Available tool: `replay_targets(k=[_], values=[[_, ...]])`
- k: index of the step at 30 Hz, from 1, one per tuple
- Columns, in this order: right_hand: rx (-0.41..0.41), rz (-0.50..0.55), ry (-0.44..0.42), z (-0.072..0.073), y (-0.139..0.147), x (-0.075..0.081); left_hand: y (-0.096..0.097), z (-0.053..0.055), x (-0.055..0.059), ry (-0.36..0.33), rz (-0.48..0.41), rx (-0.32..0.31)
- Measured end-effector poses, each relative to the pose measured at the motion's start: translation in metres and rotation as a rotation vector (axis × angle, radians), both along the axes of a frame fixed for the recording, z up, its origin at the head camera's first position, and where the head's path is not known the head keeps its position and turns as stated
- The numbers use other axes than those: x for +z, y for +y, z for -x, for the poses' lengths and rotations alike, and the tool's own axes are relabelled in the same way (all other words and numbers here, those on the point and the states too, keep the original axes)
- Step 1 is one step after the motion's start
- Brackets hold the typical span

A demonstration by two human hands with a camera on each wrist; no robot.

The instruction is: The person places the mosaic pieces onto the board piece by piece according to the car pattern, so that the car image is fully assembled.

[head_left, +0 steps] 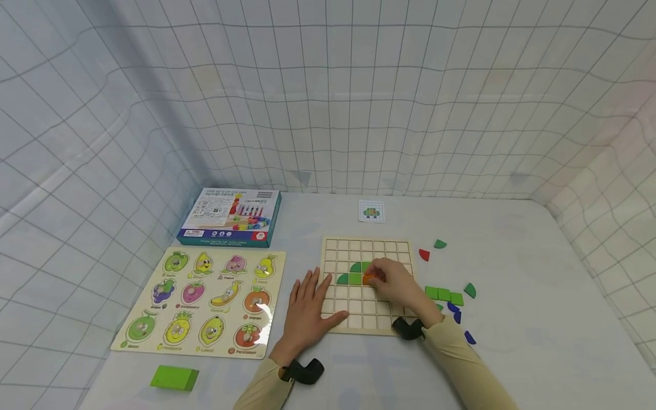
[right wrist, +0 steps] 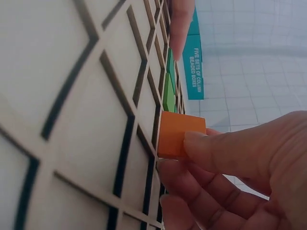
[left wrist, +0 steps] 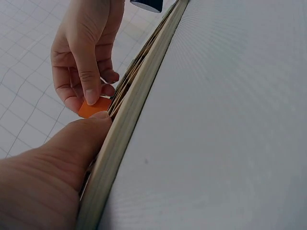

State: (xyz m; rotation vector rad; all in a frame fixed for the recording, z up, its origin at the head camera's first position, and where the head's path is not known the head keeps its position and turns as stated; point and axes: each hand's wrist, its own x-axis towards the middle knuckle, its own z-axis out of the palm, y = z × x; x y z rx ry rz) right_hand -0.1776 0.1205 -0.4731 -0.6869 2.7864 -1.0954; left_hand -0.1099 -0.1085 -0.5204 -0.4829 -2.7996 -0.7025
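A wooden grid board (head_left: 361, 324) lies on the table, with green square and quarter-round tiles (head_left: 355, 278) set in its upper middle cells. My right hand (head_left: 394, 282) pinches an orange square tile (right wrist: 180, 134) between thumb and fingers. The tile's edge is right at the grid, beside the green tiles. My left hand (head_left: 309, 316) rests with spread fingers on the board's left edge, its thumb (left wrist: 81, 136) along the near side. A small pattern card (head_left: 371, 212) lies behind the board.
Right of the board lie green square tiles (head_left: 443, 294), a red quarter-round tile (head_left: 424, 254), green quarter-rounds (head_left: 470, 290) and blue pieces (head_left: 458, 315). On the left are a fruit puzzle board (head_left: 197, 310), a toy box (head_left: 230, 216) and a green block (head_left: 175, 377).
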Motion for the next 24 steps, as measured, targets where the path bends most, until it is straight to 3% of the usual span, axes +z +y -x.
replay_targets(k=[8, 24], values=[[-0.063, -0.073, 0.004, 0.0006, -0.0015, 0.0010, -0.0004, 0.0001, -0.0009, 0.001, 0.000, 0.001], [-0.104, -0.140, 0.024, -0.0021, -0.0028, 0.0023, -0.0004, 0.0004, -0.0002, -0.019, 0.003, 0.002]])
